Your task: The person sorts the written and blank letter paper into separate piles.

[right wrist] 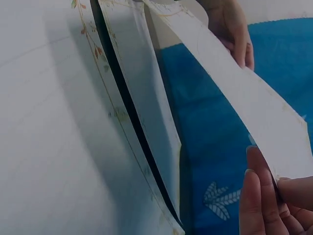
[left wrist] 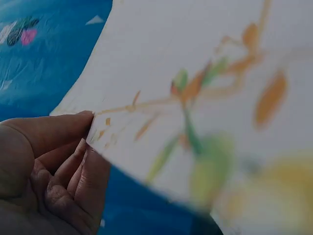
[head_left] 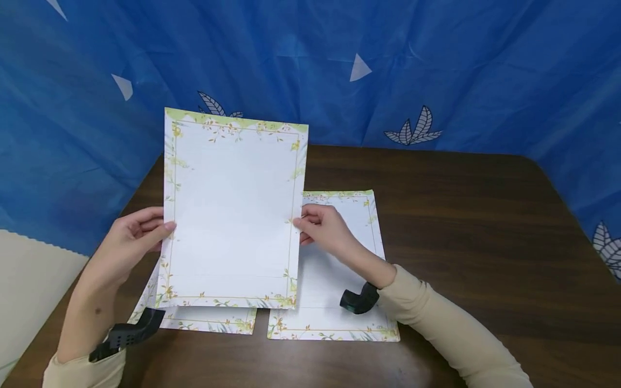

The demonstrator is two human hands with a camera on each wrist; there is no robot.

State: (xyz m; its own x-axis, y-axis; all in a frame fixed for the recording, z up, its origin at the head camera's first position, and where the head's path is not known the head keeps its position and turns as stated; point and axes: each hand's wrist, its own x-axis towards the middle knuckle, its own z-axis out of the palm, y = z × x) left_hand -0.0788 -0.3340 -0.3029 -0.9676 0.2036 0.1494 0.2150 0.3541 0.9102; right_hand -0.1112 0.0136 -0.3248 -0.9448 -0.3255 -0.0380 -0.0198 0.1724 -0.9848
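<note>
Between both hands a white sheet of paper (head_left: 233, 205) with a green and yellow floral border is held up, tilted toward the head camera. My left hand (head_left: 128, 240) pinches its left edge, thumb in front and fingers behind. On the opposite edge, my right hand (head_left: 325, 229) does the same. Below it two matching bordered sheets lie on the table: a right-hand sheet (head_left: 339, 318), and a left-hand sheet (head_left: 208, 319) mostly hidden behind the raised one. In the left wrist view the raised paper's printed leaves (left wrist: 195, 93) appear close up.
A dark brown wooden table (head_left: 461, 231) bears the sheets. Behind it hangs a blue curtain (head_left: 301, 64) with leaf and triangle prints. Black wrist straps with camera mounts (head_left: 128, 334) sit on both forearms. A pale surface (head_left: 34, 291) shows at the far left.
</note>
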